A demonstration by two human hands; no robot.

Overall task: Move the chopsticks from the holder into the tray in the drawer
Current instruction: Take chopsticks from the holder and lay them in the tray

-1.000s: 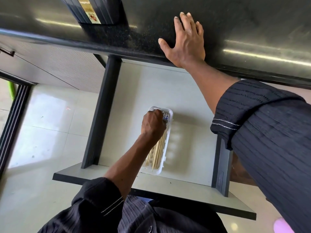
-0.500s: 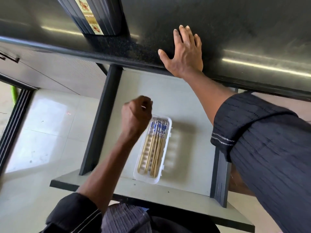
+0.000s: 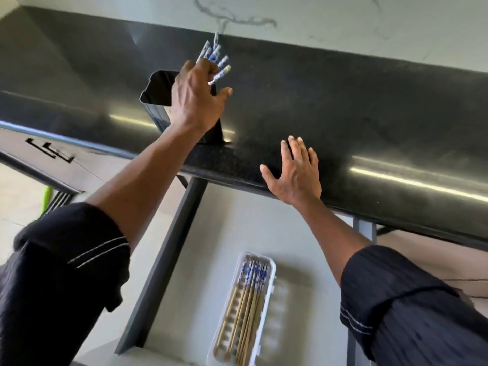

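Observation:
A black holder (image 3: 158,95) stands on the dark countertop (image 3: 343,107). My left hand (image 3: 196,101) is over its mouth and grips a bunch of chopsticks (image 3: 215,59), whose blue-and-white tops fan out above my fingers. My right hand (image 3: 293,173) rests flat on the counter's front edge, fingers straight and holding nothing. Below, in the pulled-out drawer (image 3: 224,228), a white slotted tray (image 3: 269,299) holds several chopsticks (image 3: 248,299) lying lengthwise, patterned ends toward the counter.
The drawer's dark side rail (image 3: 169,260) runs along its left, another rail (image 3: 364,228) on the right. A marble-look wall (image 3: 317,19) rises behind the counter. Pale floor tiles (image 3: 21,207) lie to the left.
My left hand left the tray, rose to the counter and now grips chopsticks at the holder. The view tilted upward. My right hand stayed flat on the counter edge.

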